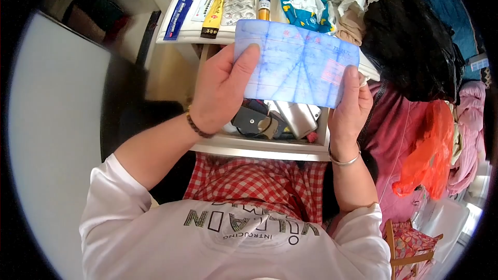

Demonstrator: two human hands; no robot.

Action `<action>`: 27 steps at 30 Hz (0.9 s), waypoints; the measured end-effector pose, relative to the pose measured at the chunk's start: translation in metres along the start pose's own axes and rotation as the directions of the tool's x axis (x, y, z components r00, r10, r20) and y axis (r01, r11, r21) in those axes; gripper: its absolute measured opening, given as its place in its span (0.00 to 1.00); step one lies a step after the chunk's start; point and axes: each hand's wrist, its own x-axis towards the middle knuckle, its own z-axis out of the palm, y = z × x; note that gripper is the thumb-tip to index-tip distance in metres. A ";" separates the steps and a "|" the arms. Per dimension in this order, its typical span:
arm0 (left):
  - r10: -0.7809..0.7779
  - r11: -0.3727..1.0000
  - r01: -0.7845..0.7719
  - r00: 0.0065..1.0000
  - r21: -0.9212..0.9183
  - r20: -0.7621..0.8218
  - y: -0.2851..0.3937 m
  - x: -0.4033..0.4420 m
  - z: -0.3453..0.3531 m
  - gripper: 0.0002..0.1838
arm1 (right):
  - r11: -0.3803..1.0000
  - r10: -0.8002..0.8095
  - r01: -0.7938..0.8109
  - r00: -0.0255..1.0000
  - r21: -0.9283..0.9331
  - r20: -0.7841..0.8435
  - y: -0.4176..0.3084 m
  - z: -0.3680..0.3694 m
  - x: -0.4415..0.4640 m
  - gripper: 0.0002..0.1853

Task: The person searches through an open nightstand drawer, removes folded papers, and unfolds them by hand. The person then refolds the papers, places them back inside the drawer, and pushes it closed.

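A creased, bluish-white paper receipt [290,62] with red print and a stamped box is stretched out between my two hands above an open drawer. My left hand [224,85] pinches its left edge, thumb lying on the front face. At the lower right corner my right hand [354,101] grips it the same way, and those fingers are mostly behind the paper. Beneath the receipt, the white drawer [259,146] holds a dark grey pouch-like item [251,120], a silver box-shaped object [295,119] and other small things partly hidden by the paper.
On the white tabletop [176,33] lie a blue tube [180,15], a yellow tube [213,13], a blister pack [238,6], a small brown bottle [264,4] and a teal packet [306,13]. A black plastic bag [410,36] and an orange-red bag [428,150] sit to the right.
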 end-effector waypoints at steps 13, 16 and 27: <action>0.036 0.999 -0.036 0.999 -0.008 0.009 -0.002 0.001 0.001 0.17 | 0.999 -0.019 0.016 0.998 0.046 0.067 0.002 -0.005 0.000 0.12; 0.044 0.998 -0.045 0.998 0.036 0.038 -0.006 0.002 -0.004 0.16 | 1.000 -0.027 0.027 1.000 0.004 0.005 -0.002 0.004 0.000 0.13; 0.029 0.999 -0.029 1.000 0.021 0.006 -0.002 0.000 0.000 0.17 | 0.999 -0.031 0.031 0.999 0.010 0.009 -0.002 0.004 -0.001 0.13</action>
